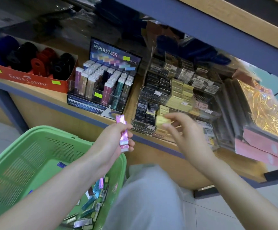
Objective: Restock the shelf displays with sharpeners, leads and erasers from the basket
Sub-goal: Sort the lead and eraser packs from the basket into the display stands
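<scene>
Shelf holds eraser display; green basket holds loose packs.

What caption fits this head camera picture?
Left hand grips pink erasers by green basket; right hand holds yellow box at display.

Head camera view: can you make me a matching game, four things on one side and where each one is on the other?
Things:
1 pink eraser packs
2 yellow box
3 red Faber-Castell box
4 green basket

Places:
a far left on the shelf
b held in the left hand
c below the shelf, lower left
d pinched by the right hand

Pairs: 1-b, 2-d, 3-a, 4-c
</scene>
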A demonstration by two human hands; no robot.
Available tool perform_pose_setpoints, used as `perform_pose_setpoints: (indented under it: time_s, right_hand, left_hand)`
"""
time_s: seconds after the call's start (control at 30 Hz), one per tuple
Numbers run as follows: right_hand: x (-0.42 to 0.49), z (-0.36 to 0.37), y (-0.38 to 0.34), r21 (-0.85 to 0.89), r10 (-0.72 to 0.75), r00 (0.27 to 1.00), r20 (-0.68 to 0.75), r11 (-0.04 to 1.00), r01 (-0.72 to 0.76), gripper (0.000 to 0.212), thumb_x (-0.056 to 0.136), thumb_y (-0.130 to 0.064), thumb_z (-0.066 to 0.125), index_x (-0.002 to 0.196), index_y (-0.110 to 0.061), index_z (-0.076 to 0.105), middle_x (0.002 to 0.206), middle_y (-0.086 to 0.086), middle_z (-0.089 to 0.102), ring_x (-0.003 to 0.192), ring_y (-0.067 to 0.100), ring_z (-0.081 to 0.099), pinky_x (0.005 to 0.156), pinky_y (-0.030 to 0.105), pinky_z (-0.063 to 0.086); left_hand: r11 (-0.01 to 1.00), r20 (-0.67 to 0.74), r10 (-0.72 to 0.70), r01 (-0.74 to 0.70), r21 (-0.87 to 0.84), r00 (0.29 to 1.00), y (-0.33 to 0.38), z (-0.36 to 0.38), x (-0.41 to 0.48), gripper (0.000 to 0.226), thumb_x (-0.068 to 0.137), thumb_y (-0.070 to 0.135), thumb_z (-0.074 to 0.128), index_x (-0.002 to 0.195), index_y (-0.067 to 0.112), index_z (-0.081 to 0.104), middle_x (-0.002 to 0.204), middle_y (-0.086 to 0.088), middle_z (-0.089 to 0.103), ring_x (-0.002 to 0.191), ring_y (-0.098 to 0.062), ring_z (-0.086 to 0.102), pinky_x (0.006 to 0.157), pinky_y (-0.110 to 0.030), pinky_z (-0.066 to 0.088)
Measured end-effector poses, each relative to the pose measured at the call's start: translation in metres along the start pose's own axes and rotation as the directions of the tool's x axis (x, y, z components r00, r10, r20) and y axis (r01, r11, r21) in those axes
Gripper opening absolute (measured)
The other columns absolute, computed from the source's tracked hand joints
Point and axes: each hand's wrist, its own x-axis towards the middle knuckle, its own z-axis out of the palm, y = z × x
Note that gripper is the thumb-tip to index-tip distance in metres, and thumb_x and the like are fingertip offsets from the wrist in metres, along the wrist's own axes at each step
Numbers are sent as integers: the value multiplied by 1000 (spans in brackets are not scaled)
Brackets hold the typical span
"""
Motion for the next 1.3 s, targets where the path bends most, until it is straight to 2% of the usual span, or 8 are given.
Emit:
perform_pose_setpoints:
  time_s: [0.2,0.5,0.63,0.73,1.03,1.1,1.2,1.3]
  right_hand:
    - [37,-3,75,-105,262,958,-117,956,-274,28,93,-18,61,116,-3,59,90,3,58,92,25,59,73,25,38]
    - [58,19,93,-186,253,963,-98,945,-267,24,88,-19,67,109,-9,61,103,11,65,96,29,61,81,43,52]
    - [60,21,99,-331,124,980,-157,928,-170,8,83,-16,72,87,-11,67,128,19,54,106,28,59,80,40,53]
    - [65,20,100,-228,162,979,-122,956,-186,9,82,-11,72,81,-10,64,88,11,64,79,26,62,74,45,53]
    - [57,21,75,-341,53,986,-157,934,-104,19,94,-16,55,110,-10,63,105,6,65,92,25,60,71,34,49]
    - [50,20,47,-189,7,982,-187,981,-43,19,96,-16,52,111,-12,62,104,0,63,90,16,59,73,28,47]
    - [36,21,0,157,36,998,47,987,-43,21,97,-22,50,115,-17,60,92,-9,63,79,6,62,72,24,51]
    - [23,28,-29,221,-87,948,307,975,18,23,93,-23,58,116,-18,61,92,-8,64,76,10,64,76,24,52]
  left_hand:
    - [993,33,56,-59,103,998,-12,-6,6,19,100,10,41,110,8,57,83,-7,54,61,-12,59,57,-18,55]
    - [993,54,33,-39,114,998,-12,-9,10,12,94,13,53,102,16,61,91,-10,61,60,-10,66,61,-20,57]
    - [990,57,28,-36,134,998,-13,-10,13,18,94,13,53,111,13,60,90,-8,61,60,-10,66,62,-21,57]
    - [988,82,35,-47,145,996,-14,-9,13,22,93,14,54,114,11,62,86,-7,61,60,-10,65,61,-21,57]
    - [978,80,28,-44,204,996,-15,-13,11,21,84,21,65,104,13,67,67,4,67,56,-7,62,54,-17,52]
    - [974,65,32,-46,220,997,-14,-15,10,20,84,22,66,102,14,67,67,5,66,53,-5,60,50,-15,48]
    - [968,60,48,-62,244,997,-11,-19,7,19,85,21,66,101,13,67,66,5,64,49,-4,56,46,-14,43]
    - [950,81,85,-105,293,993,-7,-23,3,16,85,23,66,97,14,68,63,8,62,49,-5,53,45,-14,39]
